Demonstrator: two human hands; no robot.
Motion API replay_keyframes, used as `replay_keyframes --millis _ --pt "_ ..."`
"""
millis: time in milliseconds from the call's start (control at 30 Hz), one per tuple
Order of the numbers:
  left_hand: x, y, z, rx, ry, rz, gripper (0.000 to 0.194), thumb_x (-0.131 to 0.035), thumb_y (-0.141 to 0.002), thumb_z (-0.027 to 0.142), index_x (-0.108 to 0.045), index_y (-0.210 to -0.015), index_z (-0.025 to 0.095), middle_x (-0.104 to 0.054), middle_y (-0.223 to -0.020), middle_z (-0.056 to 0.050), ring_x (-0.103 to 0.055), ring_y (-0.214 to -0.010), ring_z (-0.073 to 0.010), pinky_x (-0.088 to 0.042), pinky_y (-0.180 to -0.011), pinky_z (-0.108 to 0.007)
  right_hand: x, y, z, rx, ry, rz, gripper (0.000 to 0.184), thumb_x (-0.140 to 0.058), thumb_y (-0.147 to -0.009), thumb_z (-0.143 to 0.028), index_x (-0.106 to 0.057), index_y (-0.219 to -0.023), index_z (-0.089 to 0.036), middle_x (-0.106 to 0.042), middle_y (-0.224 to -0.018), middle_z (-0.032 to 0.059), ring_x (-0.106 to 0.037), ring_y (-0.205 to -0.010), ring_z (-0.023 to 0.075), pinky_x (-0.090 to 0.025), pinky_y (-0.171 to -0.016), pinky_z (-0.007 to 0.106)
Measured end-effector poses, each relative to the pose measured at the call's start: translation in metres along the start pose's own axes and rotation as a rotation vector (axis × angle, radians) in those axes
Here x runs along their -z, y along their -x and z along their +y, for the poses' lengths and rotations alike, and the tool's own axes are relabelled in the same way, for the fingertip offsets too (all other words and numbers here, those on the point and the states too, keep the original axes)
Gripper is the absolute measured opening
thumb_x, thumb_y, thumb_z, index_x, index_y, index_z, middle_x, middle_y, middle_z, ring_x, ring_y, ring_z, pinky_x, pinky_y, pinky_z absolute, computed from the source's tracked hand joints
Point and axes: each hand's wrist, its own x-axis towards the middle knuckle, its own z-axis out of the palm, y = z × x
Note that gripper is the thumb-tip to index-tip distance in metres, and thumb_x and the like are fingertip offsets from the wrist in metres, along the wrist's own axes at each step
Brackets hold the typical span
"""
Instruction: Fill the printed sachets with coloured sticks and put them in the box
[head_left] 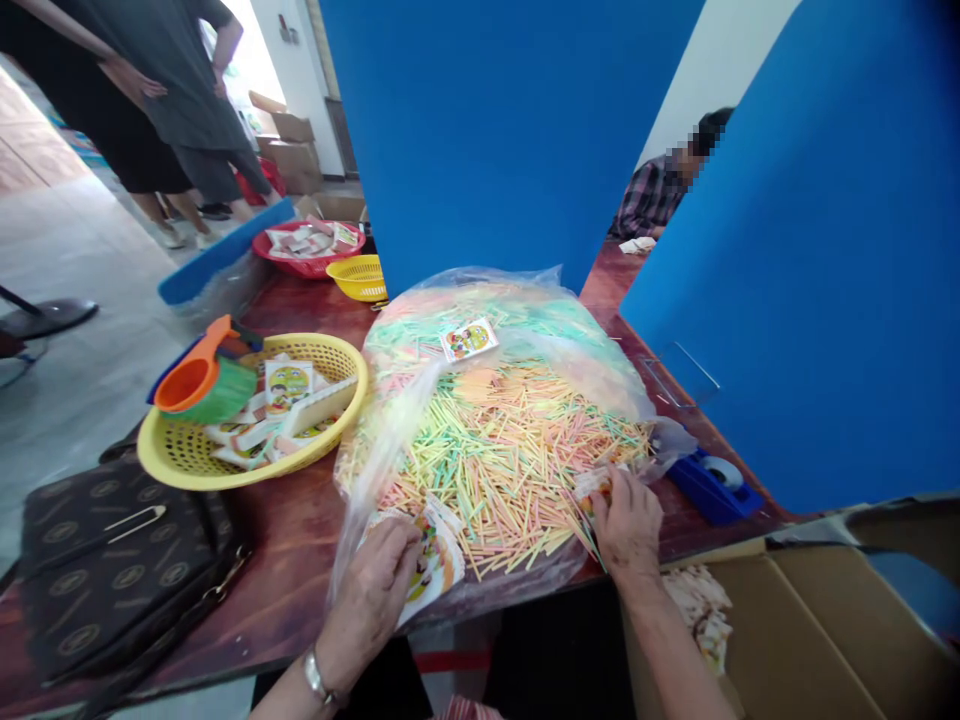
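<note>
Over open bag: pastel sticks (510, 450), thin, jumbled, pink, yellow, green.

No wording, brand or number legible. Colourful printed label, text too small to read, on white box (469, 340) atop clear plastic bag (600, 375). Similar cartoon-style print on square pack (289, 384) in yellow basket (176, 462). Printing also on open packet (437, 562) in left hand (381, 572) and on small packet (592, 484) in right hand (628, 518), unreadable. Repeated round emblems on dark handbag (75, 570), lettering unclear.
</note>
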Motion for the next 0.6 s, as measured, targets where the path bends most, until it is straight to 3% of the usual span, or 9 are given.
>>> replay_keyframes --millis 100,200,267,400,500,600 --pt "0.003 0.002 -0.001 -0.021 -0.189 -0.021 0.015 -0.043 -0.083 0.023 -0.057 -0.089 0.019 -0.059 -0.09 -0.006 -0.054 -0.086 -0.0198 -0.042 -0.08 -0.033 0.011 -0.016 -0.028 0.074 -0.069 0.027 0.037 -0.042 -0.085 -0.027 -0.047 -0.118 -0.011 -0.054 -0.112 0.0166 -0.046 -0.104 0.0279 -0.034 -0.091 0.045" --pt "0.001 0.001 0.003 0.046 -0.398 -0.05 0.021 -0.05 -0.078 0.024 -0.057 -0.097 0.016 -0.059 -0.094 -0.01 -0.052 -0.089 -0.025 -0.041 -0.082 -0.04 0.012 -0.056 -0.071 0.228 -0.264 -0.049 0.03 -0.035 -0.088 -0.02 -0.05 -0.113 -0.013 -0.058 -0.106 0.0123 -0.048 -0.1 0.0224 -0.036 -0.091 0.038" --pt "-0.001 -0.002 0.007 0.092 -0.504 -0.056 0.025 -0.053 -0.076 0.024 -0.057 -0.099 0.015 -0.059 -0.096 -0.011 -0.051 -0.092 -0.0275 -0.039 -0.084 -0.042 0.004 -0.09 -0.103 0.326 -0.29 -0.146 0.029 -0.032 -0.089 -0.017 -0.052 -0.11 -0.013 -0.059 -0.104 0.011 -0.048 -0.098 0.0205 -0.037 -0.089 0.034" --pt "-0.001 -0.005 0.012 0.135 -0.574 -0.059 0.021 -0.051 -0.077 0.025 -0.059 -0.095 0.017 -0.06 -0.094 -0.009 -0.05 -0.096 -0.0271 -0.035 -0.087 -0.042 -0.03 -0.143 -0.152 0.448 -0.073 -0.4 0.024 -0.037 -0.086 -0.011 -0.057 -0.099 -0.013 -0.061 -0.096 0.0094 -0.049 -0.093 0.0208 -0.036 -0.085 0.032" --pt "0.002 -0.008 0.011 0.176 -0.557 -0.061 0.02 -0.052 -0.076 0.025 -0.059 -0.094 0.019 -0.06 -0.094 -0.008 -0.049 -0.096 -0.0263 -0.034 -0.086 -0.041 -0.051 -0.157 -0.172 0.449 -0.025 -0.434 0.023 -0.04 -0.083 -0.009 -0.058 -0.097 -0.01 -0.06 -0.097 0.0136 -0.048 -0.094 0.0236 -0.036 -0.083 0.035" --pt "0.002 -0.01 0.004 0.2 -0.491 -0.085 0.018 -0.056 -0.074 0.022 -0.059 -0.092 0.019 -0.061 -0.093 -0.006 -0.049 -0.096 -0.0252 -0.035 -0.084 -0.039 -0.059 -0.157 -0.18 0.428 0.007 -0.455 0.025 -0.038 -0.083 -0.008 -0.058 -0.097 -0.006 -0.058 -0.099 0.0179 -0.047 -0.096 0.0264 -0.036 -0.082 0.038"
